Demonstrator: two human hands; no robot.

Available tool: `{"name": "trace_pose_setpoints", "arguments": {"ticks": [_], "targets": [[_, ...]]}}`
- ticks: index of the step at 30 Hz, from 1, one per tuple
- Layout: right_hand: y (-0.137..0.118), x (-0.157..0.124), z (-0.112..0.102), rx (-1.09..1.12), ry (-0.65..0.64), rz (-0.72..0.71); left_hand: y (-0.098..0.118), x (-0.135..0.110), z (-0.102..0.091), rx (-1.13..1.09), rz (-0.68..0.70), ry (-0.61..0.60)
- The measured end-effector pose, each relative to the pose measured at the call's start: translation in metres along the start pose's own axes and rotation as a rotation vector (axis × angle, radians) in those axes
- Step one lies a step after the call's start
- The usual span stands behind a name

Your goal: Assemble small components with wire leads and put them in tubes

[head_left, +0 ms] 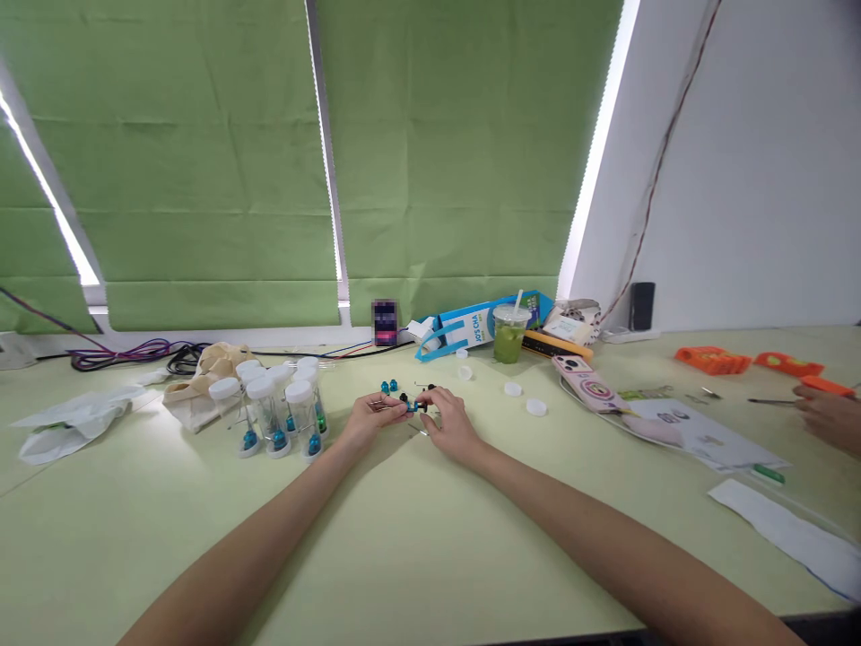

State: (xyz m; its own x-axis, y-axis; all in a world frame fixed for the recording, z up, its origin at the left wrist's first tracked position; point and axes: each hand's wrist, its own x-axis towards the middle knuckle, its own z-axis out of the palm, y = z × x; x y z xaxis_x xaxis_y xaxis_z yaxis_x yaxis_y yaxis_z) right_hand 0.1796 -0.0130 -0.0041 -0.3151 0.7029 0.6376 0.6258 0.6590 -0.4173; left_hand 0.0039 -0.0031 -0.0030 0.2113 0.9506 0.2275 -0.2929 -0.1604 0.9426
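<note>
My left hand (369, 420) pinches a small blue metal part (411, 407), and thin metal rods show by its fingers. Facing it, my right hand (449, 425) has thumb and fingertips closed on a small black piece (423, 407) that meets the blue part. I cannot tell whether the two are joined. Just behind the hands stand two small blue fittings (389, 386). A thin metal pin (418, 430) lies on the table below the right fingertips. The fingers partly hide the held parts.
Several clear tubes with white caps (298, 392), blue parts inside, stand at left. Loose white caps (513, 388), a cup of green drink (509, 339) and a pink phone (584, 381) lie to the right. Another person's hand (830, 414) holds a thin tool near orange pieces (713, 360).
</note>
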Motion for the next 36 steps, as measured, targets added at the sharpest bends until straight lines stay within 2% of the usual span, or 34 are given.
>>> {"name": "trace_pose_setpoints", "arguments": {"ticks": [36], "targets": [[0.0021,-0.0011,0.0028,-0.001,-0.009,0.015,0.0007,0.0002,0.0004,0.016,0.002,-0.005]]}}
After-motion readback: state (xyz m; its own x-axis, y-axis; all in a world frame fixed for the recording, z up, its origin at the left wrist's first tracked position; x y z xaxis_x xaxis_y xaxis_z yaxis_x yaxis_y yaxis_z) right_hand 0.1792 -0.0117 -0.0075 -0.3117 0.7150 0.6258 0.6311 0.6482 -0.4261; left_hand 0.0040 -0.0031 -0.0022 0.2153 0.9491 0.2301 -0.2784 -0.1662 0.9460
